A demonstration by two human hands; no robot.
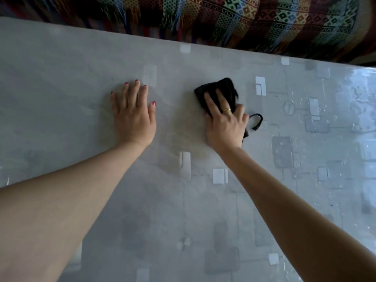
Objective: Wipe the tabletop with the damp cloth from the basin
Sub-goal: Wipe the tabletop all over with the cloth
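Note:
A black cloth [222,87] lies bunched on the grey tabletop [183,210], a little right of centre. My right hand [225,123] presses flat on it with straight, spread fingers; a thin black loop of the cloth sticks out to the right of the hand. My left hand [133,115] rests palm down on the bare table to the left, fingers straight, apart from the cloth. The tabletop has a glossy covering with a pattern of pale squares. No basin is in view.
A multicoloured woven blanket with fringe [244,21] runs just beyond the table's far edge. The table's right part [345,110] shines wet with streaks and droplets.

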